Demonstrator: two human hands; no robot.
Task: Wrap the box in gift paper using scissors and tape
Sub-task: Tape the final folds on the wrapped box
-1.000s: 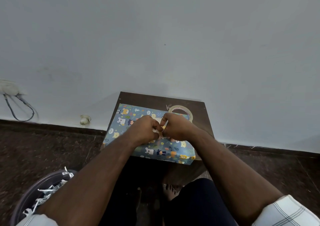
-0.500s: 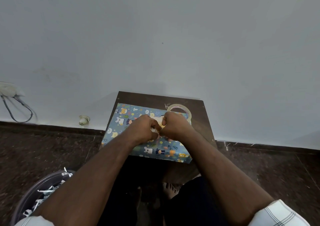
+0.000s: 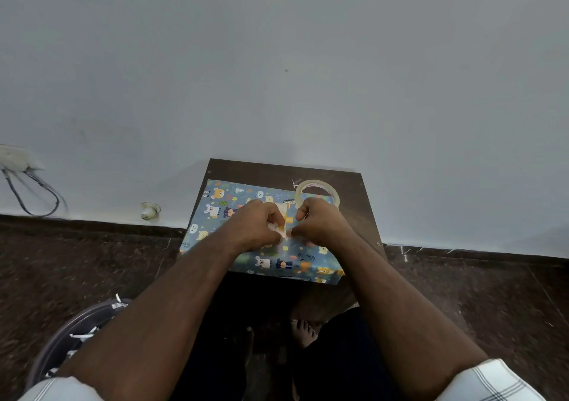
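We see the box (image 3: pixel 261 240) in the lower middle of the frame, lying flat on a small dark desk (image 3: pixel 354 216) set against the wall, already covered in blue gift paper printed with little animals. We judge it light and stiff, its flat faces firm enough to press on, while the paper skin is thin and glossy, so it will likely crease or tear if we drag on it; the safest hold is at the edges and corners, or flat pressure on top. Above its centre our left hand (image 3: pixel 258 226) and right hand (image 3: pixel 320 225) meet, fingers curled, both pinching a small pale piece (image 3: pixel 281 226) between them, probably a strip of tape, though it is too small to say for sure. That strip would be sticky and limp, best held by its ends. The tape roll (image 3: pixel 317 189) lies just beyond the right hand, at the box's far edge. We cannot see the scissors.
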